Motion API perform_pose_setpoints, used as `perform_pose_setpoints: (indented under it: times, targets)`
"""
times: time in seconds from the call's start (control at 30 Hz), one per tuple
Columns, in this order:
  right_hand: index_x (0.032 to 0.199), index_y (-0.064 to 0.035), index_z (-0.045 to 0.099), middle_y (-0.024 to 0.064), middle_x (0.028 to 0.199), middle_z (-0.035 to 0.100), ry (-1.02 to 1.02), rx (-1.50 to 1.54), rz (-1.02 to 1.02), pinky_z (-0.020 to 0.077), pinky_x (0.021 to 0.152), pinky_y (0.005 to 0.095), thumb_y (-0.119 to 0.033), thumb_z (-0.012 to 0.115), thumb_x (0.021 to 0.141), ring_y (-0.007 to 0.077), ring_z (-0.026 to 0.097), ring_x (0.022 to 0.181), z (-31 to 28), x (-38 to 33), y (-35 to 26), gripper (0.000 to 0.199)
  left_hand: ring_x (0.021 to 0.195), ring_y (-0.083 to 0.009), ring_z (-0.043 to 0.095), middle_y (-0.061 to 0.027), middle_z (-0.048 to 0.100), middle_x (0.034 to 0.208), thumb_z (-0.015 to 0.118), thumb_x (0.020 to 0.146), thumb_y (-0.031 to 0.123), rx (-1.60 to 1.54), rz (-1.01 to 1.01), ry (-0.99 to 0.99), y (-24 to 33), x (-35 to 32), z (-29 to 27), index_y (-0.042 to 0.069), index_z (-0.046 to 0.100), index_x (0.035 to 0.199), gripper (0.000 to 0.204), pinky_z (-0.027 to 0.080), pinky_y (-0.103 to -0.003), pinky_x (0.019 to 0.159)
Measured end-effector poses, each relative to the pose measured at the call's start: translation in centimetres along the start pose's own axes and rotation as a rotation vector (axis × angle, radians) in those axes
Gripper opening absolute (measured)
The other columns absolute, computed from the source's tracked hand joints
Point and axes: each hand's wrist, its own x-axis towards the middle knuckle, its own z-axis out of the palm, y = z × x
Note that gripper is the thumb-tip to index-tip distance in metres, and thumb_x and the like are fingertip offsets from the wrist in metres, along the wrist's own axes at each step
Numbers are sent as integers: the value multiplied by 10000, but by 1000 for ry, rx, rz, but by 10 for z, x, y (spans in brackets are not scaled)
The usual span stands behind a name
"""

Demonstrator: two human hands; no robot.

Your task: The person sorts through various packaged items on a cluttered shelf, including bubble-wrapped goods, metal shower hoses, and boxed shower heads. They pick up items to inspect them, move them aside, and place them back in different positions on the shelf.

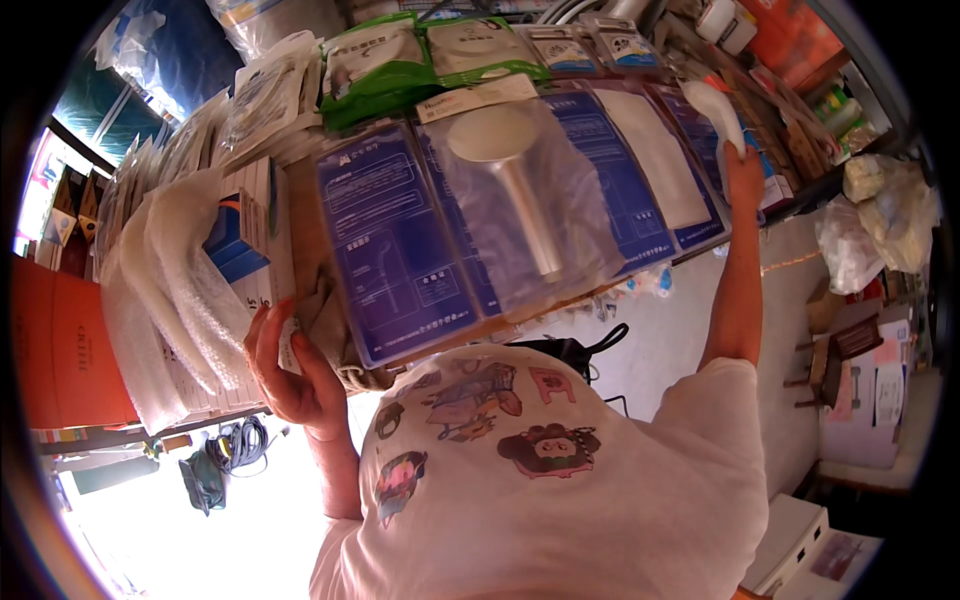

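At the right end of the display, my right hand (743, 180) is closed around the lower end of a white hand shower (712, 105). Its fingers are partly hidden. My left hand (295, 375) has its fingers apart, beside the front edge of a white box (262, 180) and near crumpled brown cloth (330, 325). Between my hands, a silver round-headed shower (520, 190) lies in a clear bag over blue flat packages (395, 245). Another blue package to the right shows a long white panel (655, 155).
Bubble wrap (165, 290) drapes over the left end beside an orange box (70, 345). Green-edged packets (375, 65) line the back. Plastic bags (880, 215) hang at the right, with a small wooden chair (825, 365) below. A coiled black cable (238, 447) is at lower left.
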Motion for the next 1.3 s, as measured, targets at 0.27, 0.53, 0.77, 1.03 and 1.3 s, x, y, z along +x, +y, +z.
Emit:
perform_pose_setpoints:
  times: [0.27, 0.53, 0.77, 1.03, 1.3]
  targets:
    - [1073, 12, 583, 110, 930, 596, -105, 534, -329, 437, 754, 295, -282, 637, 862, 186, 545, 822, -68, -77, -117, 366, 1047, -216, 587, -143, 599, 1119, 472, 873, -81, -520, -313, -339, 13, 21, 16, -32, 532, 1198, 334, 472, -331, 920]
    - [1077, 23, 550, 95, 978, 554, -396, 972, -694, 427, 772, 279, -132, 637, 843, 163, 515, 846, -105, -215, -242, 294, 1146, -183, 502, -120, 507, 1305, 581, 923, 134, -1055, -456, -521, 26, 38, 31, 17, 350, 1392, 536, 403, -337, 988]
    - [1086, 7, 532, 129, 1001, 534, -397, 992, -871, 440, 775, 337, -83, 674, 791, 251, 550, 874, -80, -292, -296, 340, 1157, -170, 493, -100, 521, 1239, 603, 924, 180, -1389, -614, -268, 18, 37, 11, 7, 366, 1353, 519, 409, -316, 970]
    - [1168, -11, 515, 149, 1066, 545, -468, 979, -1059, 429, 843, 365, -173, 710, 762, 272, 544, 948, -84, -327, -326, 478, 1110, -144, 516, -78, 557, 1178, 606, 902, 50, -1308, -638, 7, -4, 37, -13, 6, 431, 1230, 374, 427, -293, 942]
    - [1265, 34, 466, 140, 1164, 569, -802, 1399, -673, 414, 929, 320, -184, 701, 828, 195, 540, 1080, -80, -334, -350, 543, 1108, -143, 519, -88, 562, 1178, 631, 886, 71, -1243, -604, -229, -26, 46, -56, -20, 399, 1292, 476, 427, -292, 936]
